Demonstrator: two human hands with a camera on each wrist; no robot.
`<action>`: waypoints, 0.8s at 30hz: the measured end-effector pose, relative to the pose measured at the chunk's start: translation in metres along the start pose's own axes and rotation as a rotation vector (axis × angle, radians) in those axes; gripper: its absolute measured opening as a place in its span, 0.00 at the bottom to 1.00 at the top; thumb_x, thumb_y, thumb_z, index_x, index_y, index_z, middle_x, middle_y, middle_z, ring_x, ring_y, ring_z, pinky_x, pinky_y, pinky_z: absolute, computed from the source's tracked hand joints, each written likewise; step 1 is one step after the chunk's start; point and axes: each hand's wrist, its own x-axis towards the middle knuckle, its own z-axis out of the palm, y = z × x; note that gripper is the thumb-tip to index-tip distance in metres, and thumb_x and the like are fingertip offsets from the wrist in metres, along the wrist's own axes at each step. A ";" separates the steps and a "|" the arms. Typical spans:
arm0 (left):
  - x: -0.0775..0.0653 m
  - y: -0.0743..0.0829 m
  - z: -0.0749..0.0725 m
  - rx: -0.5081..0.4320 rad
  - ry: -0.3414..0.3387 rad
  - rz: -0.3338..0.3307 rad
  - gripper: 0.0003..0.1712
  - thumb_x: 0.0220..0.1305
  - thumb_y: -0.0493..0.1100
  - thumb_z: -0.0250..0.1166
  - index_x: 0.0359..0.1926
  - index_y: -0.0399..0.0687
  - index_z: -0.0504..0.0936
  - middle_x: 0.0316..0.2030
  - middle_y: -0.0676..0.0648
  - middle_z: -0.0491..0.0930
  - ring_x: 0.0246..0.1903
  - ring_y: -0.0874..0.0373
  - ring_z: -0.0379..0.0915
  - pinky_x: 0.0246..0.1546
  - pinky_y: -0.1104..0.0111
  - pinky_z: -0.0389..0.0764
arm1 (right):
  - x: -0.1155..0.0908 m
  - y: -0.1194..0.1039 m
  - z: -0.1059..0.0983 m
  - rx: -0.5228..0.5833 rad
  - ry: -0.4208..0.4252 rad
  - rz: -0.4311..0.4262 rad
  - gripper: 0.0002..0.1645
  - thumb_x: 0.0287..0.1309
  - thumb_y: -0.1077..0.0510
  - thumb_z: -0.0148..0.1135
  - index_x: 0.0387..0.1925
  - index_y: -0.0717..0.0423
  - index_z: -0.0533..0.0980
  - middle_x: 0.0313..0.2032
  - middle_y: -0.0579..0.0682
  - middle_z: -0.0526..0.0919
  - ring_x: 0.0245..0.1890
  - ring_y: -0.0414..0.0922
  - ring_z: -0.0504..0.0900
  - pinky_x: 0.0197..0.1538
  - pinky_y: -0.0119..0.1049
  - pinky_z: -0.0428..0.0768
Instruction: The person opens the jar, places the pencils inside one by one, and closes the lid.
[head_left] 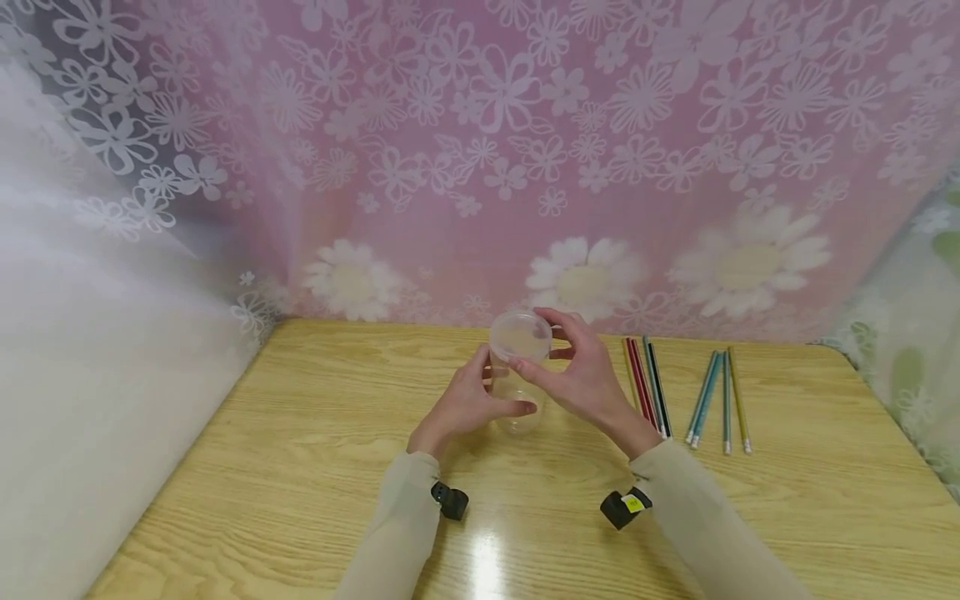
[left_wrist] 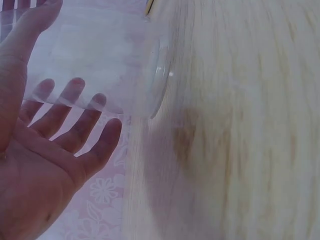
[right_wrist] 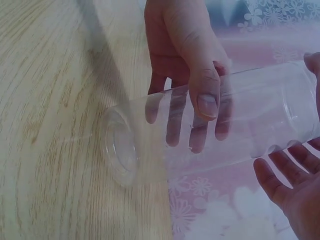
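Note:
A clear, see-through plastic jar [head_left: 516, 387] stands roughly upright between the two hands, with a whitish round top. My left hand [head_left: 463, 404] holds its side, the thumb across the near face and the fingers behind, seen through the wall in the right wrist view. Around the upper rim, my right hand [head_left: 588, 375] grips with its thumb in front and its fingers at the far side. In the left wrist view, the left fingers [left_wrist: 102, 142] curl against the jar [left_wrist: 90, 55]. Whether the base touches the table cannot be told.
Right of the hands, several pencils lie in two loose groups: red, black, blue and yellowish ones [head_left: 642, 379], then blue and yellow ones [head_left: 726, 400]. The wooden table [head_left: 322, 433] meets a pink flowered cloth [head_left: 450, 250] at the back. A pale cloth [head_left: 135, 333] hangs at left.

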 end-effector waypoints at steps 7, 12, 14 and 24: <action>-0.001 -0.002 -0.001 -0.051 -0.019 0.034 0.53 0.48 0.58 0.83 0.71 0.80 0.62 0.65 0.60 0.72 0.68 0.51 0.71 0.67 0.49 0.74 | 0.001 -0.006 0.001 0.003 0.010 0.037 0.49 0.50 0.53 0.81 0.69 0.59 0.66 0.57 0.58 0.79 0.54 0.53 0.81 0.48 0.54 0.85; -0.001 -0.003 -0.001 -0.071 -0.027 0.041 0.52 0.50 0.57 0.82 0.70 0.86 0.62 0.65 0.60 0.72 0.68 0.52 0.71 0.67 0.49 0.74 | 0.000 -0.008 0.001 0.027 0.009 0.089 0.47 0.50 0.51 0.82 0.65 0.58 0.66 0.56 0.56 0.78 0.54 0.52 0.81 0.49 0.52 0.84; -0.001 -0.003 -0.001 -0.074 -0.030 0.039 0.51 0.50 0.57 0.82 0.70 0.87 0.63 0.66 0.61 0.72 0.68 0.52 0.71 0.67 0.50 0.74 | -0.001 -0.007 0.001 0.032 0.005 0.089 0.45 0.51 0.51 0.81 0.65 0.57 0.67 0.56 0.55 0.79 0.55 0.52 0.81 0.50 0.51 0.84; -0.002 -0.005 -0.002 -0.049 -0.034 0.032 0.48 0.50 0.58 0.82 0.69 0.84 0.66 0.65 0.59 0.71 0.66 0.51 0.72 0.66 0.50 0.76 | -0.007 -0.004 -0.004 0.040 -0.041 0.104 0.47 0.57 0.53 0.77 0.74 0.52 0.64 0.60 0.56 0.78 0.58 0.53 0.80 0.53 0.55 0.84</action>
